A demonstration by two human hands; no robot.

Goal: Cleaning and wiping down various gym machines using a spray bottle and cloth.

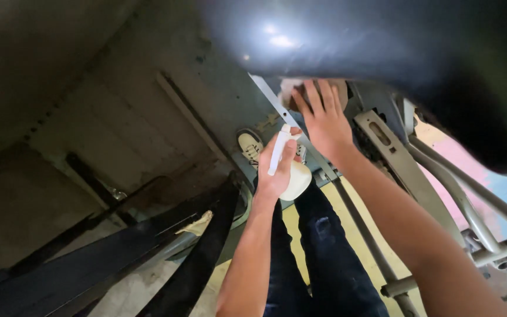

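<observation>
Pale crumpled cloth (291, 88) at twelve o'clock mostly hidden under the right hand (323, 120), round white plastic spray bottle (296, 179) partly covered by the left hand (277, 170), glossy dark curved panel (382, 47) cut off at top and right edges, both forearms cut off at six o'clock.

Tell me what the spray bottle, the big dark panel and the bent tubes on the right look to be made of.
Spray bottle: white plastic by its look, matt, with a moulded trigger head. Dark panel: glossy painted surface, probably metal or plastic; lamp glare mirrors in it. Bent tubes: bare grey metal, dull, scuffed. The left hand grips the bottle.
</observation>
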